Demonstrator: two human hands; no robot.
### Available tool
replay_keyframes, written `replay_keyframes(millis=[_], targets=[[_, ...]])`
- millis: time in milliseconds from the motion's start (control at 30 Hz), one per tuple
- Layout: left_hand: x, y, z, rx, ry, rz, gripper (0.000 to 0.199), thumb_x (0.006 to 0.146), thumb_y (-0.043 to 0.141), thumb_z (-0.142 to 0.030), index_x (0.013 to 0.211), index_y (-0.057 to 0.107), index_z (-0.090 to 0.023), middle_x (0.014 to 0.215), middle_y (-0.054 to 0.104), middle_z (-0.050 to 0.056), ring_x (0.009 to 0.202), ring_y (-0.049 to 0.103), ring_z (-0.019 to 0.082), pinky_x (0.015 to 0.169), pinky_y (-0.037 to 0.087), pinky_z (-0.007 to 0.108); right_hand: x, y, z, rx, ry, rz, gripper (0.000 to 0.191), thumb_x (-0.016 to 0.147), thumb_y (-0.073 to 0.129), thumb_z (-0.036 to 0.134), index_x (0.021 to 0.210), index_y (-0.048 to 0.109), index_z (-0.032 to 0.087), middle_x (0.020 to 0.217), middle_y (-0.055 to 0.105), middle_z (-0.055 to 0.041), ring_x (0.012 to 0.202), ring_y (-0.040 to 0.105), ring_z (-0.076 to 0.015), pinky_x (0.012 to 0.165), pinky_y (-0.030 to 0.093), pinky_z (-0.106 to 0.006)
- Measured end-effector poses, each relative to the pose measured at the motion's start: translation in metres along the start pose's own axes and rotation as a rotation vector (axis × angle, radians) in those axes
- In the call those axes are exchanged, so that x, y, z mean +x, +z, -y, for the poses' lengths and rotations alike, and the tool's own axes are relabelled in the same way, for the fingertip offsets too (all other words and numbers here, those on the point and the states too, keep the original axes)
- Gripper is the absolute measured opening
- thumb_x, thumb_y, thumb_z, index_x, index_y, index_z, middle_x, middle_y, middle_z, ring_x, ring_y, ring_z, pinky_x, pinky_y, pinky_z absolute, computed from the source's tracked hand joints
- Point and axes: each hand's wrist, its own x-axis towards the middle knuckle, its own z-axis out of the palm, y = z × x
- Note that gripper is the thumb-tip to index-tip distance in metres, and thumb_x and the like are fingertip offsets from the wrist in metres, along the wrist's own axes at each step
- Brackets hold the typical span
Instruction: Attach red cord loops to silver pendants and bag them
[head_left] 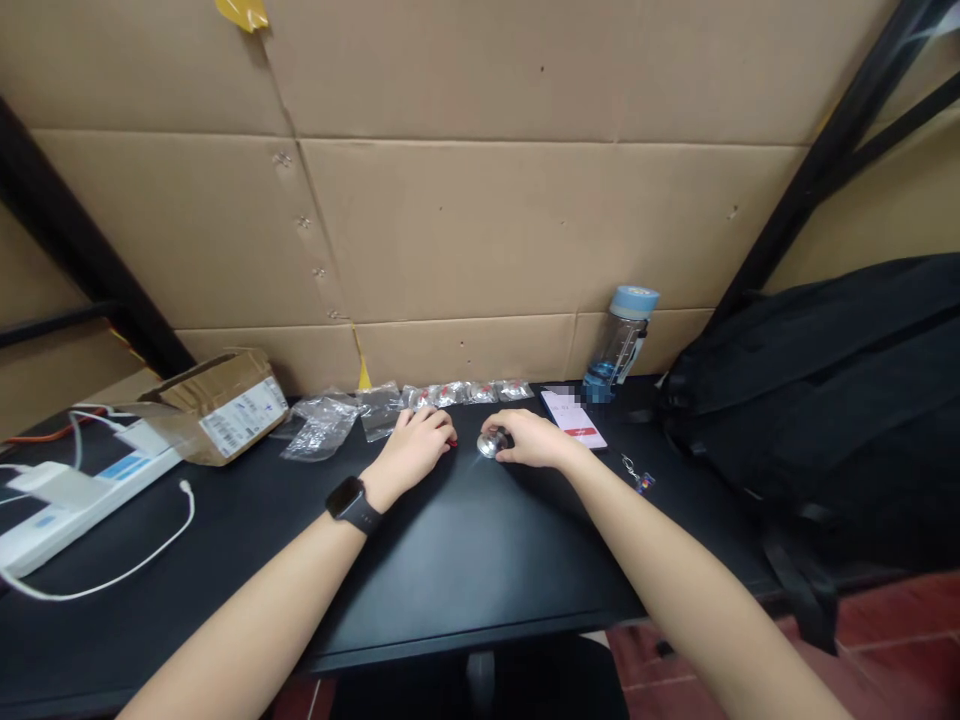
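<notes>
My right hand has its fingers curled round a small shiny round metal object on the black table. To its left, my left hand rests low over the table, fingers bent together, with a bit of something red at the fingertips; most of that item is hidden. Behind my hands lies a row of small clear packets with red bits inside. Crumpled clear plastic bags lie left of my left hand.
An open cardboard box and a white power strip with cables are at left. A phone, a water bottle, a keychain and a black backpack are at right. Cardboard stands behind.
</notes>
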Motion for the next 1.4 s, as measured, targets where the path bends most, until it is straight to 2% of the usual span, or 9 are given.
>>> replay_keyframes(millis=[100,267,333,433,533,700,967,1167,1400], targets=[[0.001,0.001,-0.006,0.003,-0.006,-0.03,0.018,0.098,0.051,-0.02,0.093,0.067,-0.021,0.111,0.069,0.009,0.119,0.05,0.027,0.098,0.032,0.043,-0.002,-0.002,-0.002,-0.012,0.008,-0.001,0.046,0.07,0.079,0.015,0.114,0.07,0.025,0.112,0.071,-0.0049,0.103,0.067,-0.0233,0.088,0.048,-0.031],[-0.003,-0.012,-0.012,-0.123,-0.056,-0.111,0.023,0.104,0.041,-0.027,0.099,0.063,-0.023,0.105,0.072,0.006,0.109,0.057,0.023,0.094,0.031,0.039,-0.003,-0.006,-0.001,0.044,-0.031,-0.093,0.056,0.07,0.076,0.009,0.124,0.066,0.021,0.116,0.068,-0.0089,0.104,0.064,-0.0234,0.093,0.05,-0.037],[-0.004,-0.018,-0.014,-0.226,-0.12,-0.157,0.021,0.104,0.044,-0.029,0.099,0.064,-0.024,0.104,0.074,0.004,0.103,0.06,0.021,0.094,0.032,0.039,-0.001,-0.005,0.002,0.159,-0.047,-0.131,0.058,0.073,0.076,0.011,0.129,0.063,0.02,0.117,0.067,-0.0099,0.099,0.064,-0.0217,0.092,0.053,-0.039],[-0.007,-0.025,-0.015,-0.392,-0.187,-0.208,0.018,0.099,0.055,-0.034,0.093,0.068,-0.024,0.099,0.075,0.002,0.099,0.064,0.022,0.096,0.035,0.039,0.0,-0.002,0.012,0.483,-0.032,-0.129,0.063,0.079,0.076,0.02,0.138,0.054,0.022,0.121,0.064,-0.0105,0.095,0.066,-0.0194,0.082,0.059,-0.037],[-0.008,-0.029,-0.016,-0.54,-0.212,-0.258,0.015,0.093,0.062,-0.034,0.087,0.071,-0.024,0.096,0.076,0.002,0.095,0.066,0.021,0.096,0.041,0.038,0.0,0.001,0.027,0.78,-0.039,-0.101,0.061,0.081,0.076,0.026,0.137,0.051,0.024,0.128,0.06,-0.011,0.101,0.067,-0.02,0.077,0.062,-0.034],[-0.008,-0.032,-0.019,-0.655,-0.233,-0.302,0.013,0.088,0.07,-0.033,0.078,0.072,-0.023,0.092,0.077,0.003,0.095,0.067,0.022,0.094,0.046,0.038,-0.003,0.002,0.049,0.894,-0.061,-0.17,0.052,0.079,0.079,0.026,0.126,0.057,0.025,0.137,0.057,-0.0104,0.108,0.068,-0.021,0.088,0.06,-0.036],[-0.01,-0.031,-0.017,-0.578,-0.232,-0.38,0.009,0.085,0.076,-0.03,0.093,0.079,-0.027,0.1,0.077,0.003,0.103,0.064,0.023,0.096,0.047,0.04,-0.002,0.005,0.056,0.9,-0.101,-0.151,0.05,0.077,0.081,0.025,0.122,0.058,0.024,0.134,0.057,-0.0101,0.105,0.07,-0.0215,0.086,0.061,-0.035],[-0.01,-0.031,-0.017,-0.496,-0.189,-0.408,0.006,0.084,0.078,-0.025,0.082,0.08,-0.03,0.092,0.076,0.001,0.103,0.062,0.023,0.095,0.044,0.043,-0.002,0.007,0.059,0.908,-0.111,-0.177,0.051,0.076,0.082,0.021,0.121,0.059,0.024,0.132,0.057,-0.009,0.103,0.071,-0.0203,0.083,0.061,-0.033],[-0.014,-0.033,-0.024,-0.216,-0.128,-0.576,0.008,0.087,0.075,-0.025,0.082,0.08,-0.03,0.113,0.068,0.005,0.119,0.053,0.028,0.093,0.036,0.047,-0.002,0.013,0.06,0.793,-0.124,-0.279,0.051,0.074,0.085,0.027,0.12,0.064,0.023,0.128,0.062,-0.0096,0.101,0.073,-0.0227,0.085,0.063,-0.035]])
